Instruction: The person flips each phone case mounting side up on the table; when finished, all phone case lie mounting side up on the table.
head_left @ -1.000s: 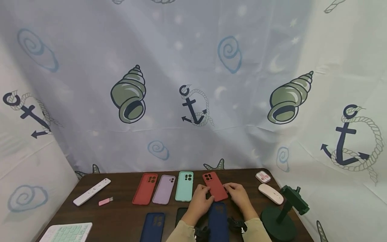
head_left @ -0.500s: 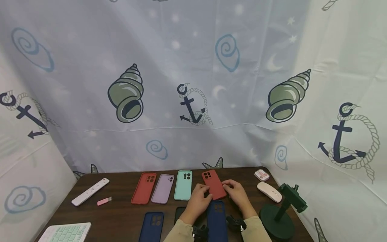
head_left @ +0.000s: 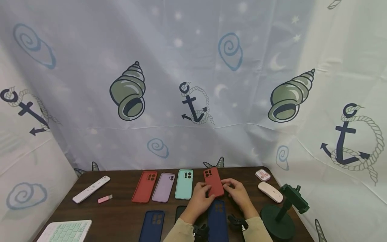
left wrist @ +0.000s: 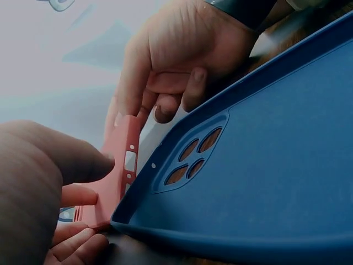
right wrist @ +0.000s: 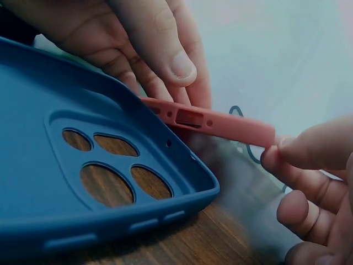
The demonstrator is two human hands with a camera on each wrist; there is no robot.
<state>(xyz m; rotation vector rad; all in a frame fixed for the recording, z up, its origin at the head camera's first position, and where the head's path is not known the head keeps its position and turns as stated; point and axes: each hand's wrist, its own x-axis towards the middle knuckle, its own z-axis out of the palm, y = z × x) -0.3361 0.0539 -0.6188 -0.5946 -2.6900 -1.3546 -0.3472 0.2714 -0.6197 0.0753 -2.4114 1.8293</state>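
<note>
A red phone case point(head_left: 214, 182) lies near the table's back edge, its camera cutouts at the far left corner. My left hand point(head_left: 199, 202) pinches its near left corner; in the left wrist view the thumb is over it and fingers are beneath. My right hand point(head_left: 239, 195) pinches the right edge between thumb and finger, as the right wrist view also shows. Just in front lies a blue phone case point(head_left: 217, 220), hollow side up, large in both wrist views. A dark case point(head_left: 180, 212) is partly hidden by my left arm.
Left of my hands lie a mint case point(head_left: 184, 185), a lilac case point(head_left: 163, 187), another red case point(head_left: 144, 187) and another blue case point(head_left: 152, 226). Further left are a white remote point(head_left: 91, 189), pink USB stick point(head_left: 104, 199) and keyboard point(head_left: 65, 232). A mouse point(head_left: 270, 192) and green stand point(head_left: 278, 222) stand right.
The red phone case in my hands has turned a little straighter, its near end swinging slightly left. Both hands stay at its edges. The other items have not moved on the table.
</note>
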